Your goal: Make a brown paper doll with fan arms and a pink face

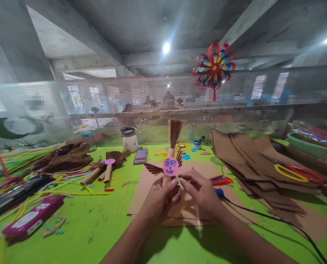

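My left hand (pixel 159 198) is closed round the lower part of a brown paper bird figure (pixel 171 161), holding it upright above a brown cardboard sheet (pixel 152 187). The figure has a pink round face with blue marks, pleated brown wings and a fanned pleated top. My right hand (pixel 202 192) is beside it on the right, fingers curled, with thumb and forefinger touching the figure's body just below the face. Whether the right hand pinches something small I cannot make out.
A second paper bird (pixel 108 163) lies to the left on the green table (pixel 97 220). Brown paper sheets (pixel 248 157) with yellow and red scissors (pixel 298 172) lie right. A black cable (pixel 276 220), a magenta box (pixel 31 220), coloured straws (pixel 20 157), a jar (pixel 129 139) and a mesh screen with a paper pinwheel (pixel 213 68) are around.
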The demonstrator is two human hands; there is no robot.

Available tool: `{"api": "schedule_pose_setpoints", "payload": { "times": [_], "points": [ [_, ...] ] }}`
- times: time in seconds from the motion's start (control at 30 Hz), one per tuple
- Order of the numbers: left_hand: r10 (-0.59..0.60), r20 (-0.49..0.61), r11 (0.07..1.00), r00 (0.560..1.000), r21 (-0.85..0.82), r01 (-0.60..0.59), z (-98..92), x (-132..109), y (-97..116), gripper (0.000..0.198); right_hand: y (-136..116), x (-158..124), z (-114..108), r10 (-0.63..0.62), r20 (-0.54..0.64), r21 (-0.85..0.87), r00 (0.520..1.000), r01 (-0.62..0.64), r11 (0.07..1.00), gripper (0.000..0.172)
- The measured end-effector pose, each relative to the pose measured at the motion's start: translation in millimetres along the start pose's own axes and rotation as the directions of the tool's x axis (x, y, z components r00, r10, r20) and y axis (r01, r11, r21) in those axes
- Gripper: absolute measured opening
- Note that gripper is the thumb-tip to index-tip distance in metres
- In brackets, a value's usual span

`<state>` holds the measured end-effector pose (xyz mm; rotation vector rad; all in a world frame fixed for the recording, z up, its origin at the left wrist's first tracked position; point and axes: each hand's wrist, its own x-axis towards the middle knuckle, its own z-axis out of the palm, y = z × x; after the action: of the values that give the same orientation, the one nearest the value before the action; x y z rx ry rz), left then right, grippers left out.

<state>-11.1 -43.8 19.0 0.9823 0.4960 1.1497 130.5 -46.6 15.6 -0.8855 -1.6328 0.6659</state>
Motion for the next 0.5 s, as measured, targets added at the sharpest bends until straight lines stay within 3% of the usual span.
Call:
{"api": "schedule_pose_setpoints", "payload": {
  "times": [0.13,0.23,0.37,0.5],
  "points": [
    [-0.021,0.090,0.999,0.996,0.026,0.019,0.4,0.0,1.4,0.019,1.5,2.3,-4.9,0.096,-0.034,0.103,0.995,-0.092,0.990,0.024],
    [-0.123,0.170,0.992,0.978,0.047,0.117,0.4,-2.7,2.1,0.019,-2.3,5.6,-12.1,0.198,-0.040,0.259,0.979,-0.181,0.949,0.029],
    [-0.250,0.243,0.968,0.937,0.066,0.241,-0.1,-4.6,0.5,0.020,-9.9,10.7,-21.9,0.253,0.008,0.506,0.968,-0.222,0.834,0.028],
    [-0.259,0.262,0.966,0.930,0.086,0.245,2.7,-4.3,-1.5,0.020,-11.2,13.5,-27.5,0.252,0.081,0.675,0.964,-0.239,0.698,0.025]
  ]
}}
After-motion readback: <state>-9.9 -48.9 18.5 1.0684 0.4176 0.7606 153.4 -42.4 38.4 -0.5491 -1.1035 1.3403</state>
